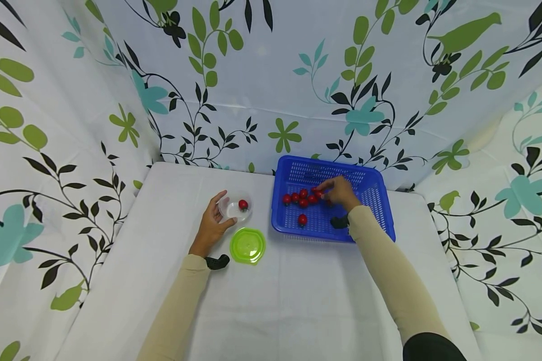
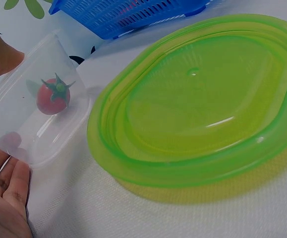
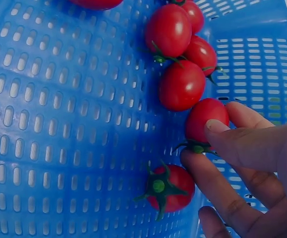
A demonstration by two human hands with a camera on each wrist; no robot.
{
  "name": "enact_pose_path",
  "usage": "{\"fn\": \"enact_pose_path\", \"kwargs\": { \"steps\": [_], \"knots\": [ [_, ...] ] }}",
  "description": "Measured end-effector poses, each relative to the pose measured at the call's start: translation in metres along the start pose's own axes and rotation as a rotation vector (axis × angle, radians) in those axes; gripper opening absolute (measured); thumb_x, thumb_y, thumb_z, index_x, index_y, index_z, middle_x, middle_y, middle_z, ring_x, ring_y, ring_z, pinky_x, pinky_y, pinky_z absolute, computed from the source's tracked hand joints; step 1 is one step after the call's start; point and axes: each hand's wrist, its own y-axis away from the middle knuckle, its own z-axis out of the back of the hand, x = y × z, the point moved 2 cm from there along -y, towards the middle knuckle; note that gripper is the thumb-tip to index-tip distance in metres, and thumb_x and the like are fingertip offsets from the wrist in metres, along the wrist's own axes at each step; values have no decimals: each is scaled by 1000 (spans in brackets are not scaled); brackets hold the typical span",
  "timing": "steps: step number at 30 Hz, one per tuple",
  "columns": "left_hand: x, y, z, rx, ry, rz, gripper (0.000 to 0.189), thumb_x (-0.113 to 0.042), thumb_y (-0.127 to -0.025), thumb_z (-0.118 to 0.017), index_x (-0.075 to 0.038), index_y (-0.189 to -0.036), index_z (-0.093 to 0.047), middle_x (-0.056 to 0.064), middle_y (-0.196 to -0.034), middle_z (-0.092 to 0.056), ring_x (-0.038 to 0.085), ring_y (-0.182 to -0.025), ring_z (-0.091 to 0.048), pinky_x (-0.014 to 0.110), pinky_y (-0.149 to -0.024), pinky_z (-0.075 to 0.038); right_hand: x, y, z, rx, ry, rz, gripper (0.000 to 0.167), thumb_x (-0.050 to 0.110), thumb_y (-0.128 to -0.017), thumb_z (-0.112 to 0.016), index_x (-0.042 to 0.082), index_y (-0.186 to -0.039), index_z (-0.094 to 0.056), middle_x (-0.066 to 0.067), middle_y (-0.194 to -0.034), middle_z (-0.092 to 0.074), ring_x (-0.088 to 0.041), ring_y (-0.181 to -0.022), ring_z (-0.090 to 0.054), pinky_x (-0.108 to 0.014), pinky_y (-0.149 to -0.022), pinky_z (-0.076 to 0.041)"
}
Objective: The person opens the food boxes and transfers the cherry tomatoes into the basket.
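Observation:
My left hand (image 1: 210, 226) holds a clear plastic container (image 1: 229, 209) at its sides, thumb on one side and fingers on the other. One cherry tomato (image 2: 54, 95) with a green stem lies inside it. Beside that hand, a green lid (image 1: 247, 245) rests on the table. Over the blue basket (image 1: 277, 220), my right hand (image 1: 339, 192) pinches a cherry tomato (image 3: 205, 119) between thumb and fingers. Several more cherry tomatoes (image 3: 182, 85) sit around it in the basket, one (image 3: 170, 188) just below my fingers in the right wrist view.
A white cloth covers the table (image 1: 271, 301). Behind it hangs a patterned curtain (image 1: 262, 85) with leaves and birds, and the basket's back wall stands close to it. A lone tomato (image 1: 302, 219) lies nearer the basket's front.

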Motion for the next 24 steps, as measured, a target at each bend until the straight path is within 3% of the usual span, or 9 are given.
{"fn": "enact_pose_path", "kwargs": {
  "steps": [9,13,19,24],
  "knots": [
    [1,1,0,1,5,6,93,5,-92,-74,-23,-168,-28,14,-173,-35,32,-161,-34,49,-133,-29,2,4,-3,1,49,32,28,-2,-93,-75,10,-118,-82,-17,-138,-71,-33,-112,-67,-47,-98,-61],
    [0,1,0,5,12,-7,93,6,-92,-74,-21,-168,-28,16,-173,-34,32,-161,-34,49,-133,-29,5,7,0,-39,72,53,27,-2,-93,-74,9,-118,-81,-17,-136,-72,-36,-117,-65,-50,-98,-61],
    [1,0,0,7,6,-15,93,6,-92,-74,-20,-168,-28,16,-173,-34,33,-162,-33,49,-133,-29,18,12,3,-149,104,195,27,1,-95,-75,5,-122,-78,-17,-130,-76,-38,-132,-63,-55,-117,-50],
    [1,0,0,5,3,-11,93,4,-92,-75,-21,-168,-28,16,-173,-34,32,-162,-33,49,-133,-29,42,21,1,-159,51,279,31,6,-98,-74,5,-128,-75,-15,-133,-75,-36,-130,-66,-54,-116,-51]
  ]
}}
